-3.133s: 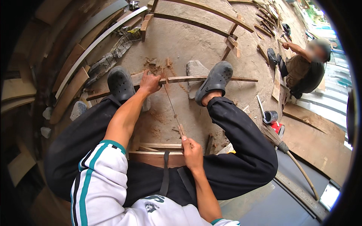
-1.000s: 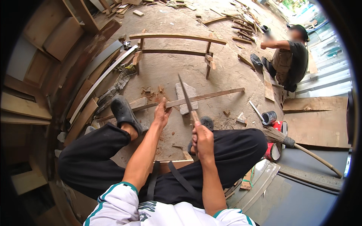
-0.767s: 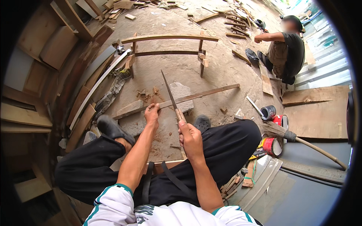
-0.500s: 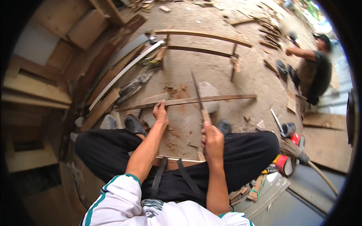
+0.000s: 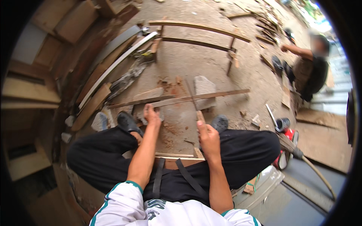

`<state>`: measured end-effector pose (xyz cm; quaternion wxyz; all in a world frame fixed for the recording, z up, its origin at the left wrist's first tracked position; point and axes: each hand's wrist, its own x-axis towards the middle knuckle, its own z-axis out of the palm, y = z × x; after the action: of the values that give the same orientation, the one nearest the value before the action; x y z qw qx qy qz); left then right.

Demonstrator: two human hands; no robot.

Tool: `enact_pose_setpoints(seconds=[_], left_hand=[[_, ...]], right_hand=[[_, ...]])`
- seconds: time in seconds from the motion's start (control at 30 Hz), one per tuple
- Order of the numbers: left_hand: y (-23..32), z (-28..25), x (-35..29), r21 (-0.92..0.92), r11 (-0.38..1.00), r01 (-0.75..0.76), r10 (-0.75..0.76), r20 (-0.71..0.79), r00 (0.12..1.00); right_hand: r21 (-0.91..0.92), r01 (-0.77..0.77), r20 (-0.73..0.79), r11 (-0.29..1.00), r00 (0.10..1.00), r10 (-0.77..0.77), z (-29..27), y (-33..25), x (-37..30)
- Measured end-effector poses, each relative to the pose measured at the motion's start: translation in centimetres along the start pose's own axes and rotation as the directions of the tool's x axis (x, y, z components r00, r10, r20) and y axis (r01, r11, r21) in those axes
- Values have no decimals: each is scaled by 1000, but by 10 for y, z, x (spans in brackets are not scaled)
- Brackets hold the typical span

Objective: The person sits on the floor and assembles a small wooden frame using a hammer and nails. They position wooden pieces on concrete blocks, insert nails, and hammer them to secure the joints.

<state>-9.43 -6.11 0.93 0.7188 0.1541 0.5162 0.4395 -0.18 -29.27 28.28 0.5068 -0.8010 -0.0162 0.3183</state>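
Observation:
My left hand point(image 5: 152, 115) is closed on a narrow wooden strip point(image 5: 222, 93), which slants away to the right and crosses in front of a pale stone block point(image 5: 204, 84). Gripped in my right hand point(image 5: 208, 139) is a long, thin-bladed knife point(image 5: 191, 92) with a wooden handle, its point directed away from me. The blade crosses the strip just left of the block; whether it touches the wood I cannot tell. A darker wooden strip point(image 5: 130, 102) runs behind my left hand.
A low wooden frame point(image 5: 196, 25) stands ahead. Boards and a white strip point(image 5: 117, 69) lie at left beside wooden furniture point(image 5: 30, 90). Another person point(image 5: 311, 69) sits at far right. Near my right knee are a can point(image 5: 282, 124) and a brush point(image 5: 288, 144). Wood crumbs point(image 5: 167, 139) litter the floor.
The knife and my right hand have moved slightly left and nearer to me. My left hand has shifted left, and the held strip tilts more, standing apart from the darker strip.

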Motion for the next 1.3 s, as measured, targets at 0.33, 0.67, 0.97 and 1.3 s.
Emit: enact_pose_setpoints(seconds=[0.33, 0.67, 0.97, 1.3], left_hand=[[111, -31, 52, 215, 964, -160, 224, -321, 920], [136, -57, 67, 236, 970, 52, 104, -603, 791], [100, -68, 112, 186, 944, 271, -155, -476, 865], [86, -55, 105, 159, 933, 322, -224, -443, 868]], right_hand=[[145, 328, -248, 933, 925, -287, -36, -26, -24], [-357, 1, -372, 934, 917, -143, -197, -90, 30], [144, 452, -378, 880, 847, -373, -204, -67, 61], [316, 711, -310, 628, 703, -640, -186, -81, 18]])
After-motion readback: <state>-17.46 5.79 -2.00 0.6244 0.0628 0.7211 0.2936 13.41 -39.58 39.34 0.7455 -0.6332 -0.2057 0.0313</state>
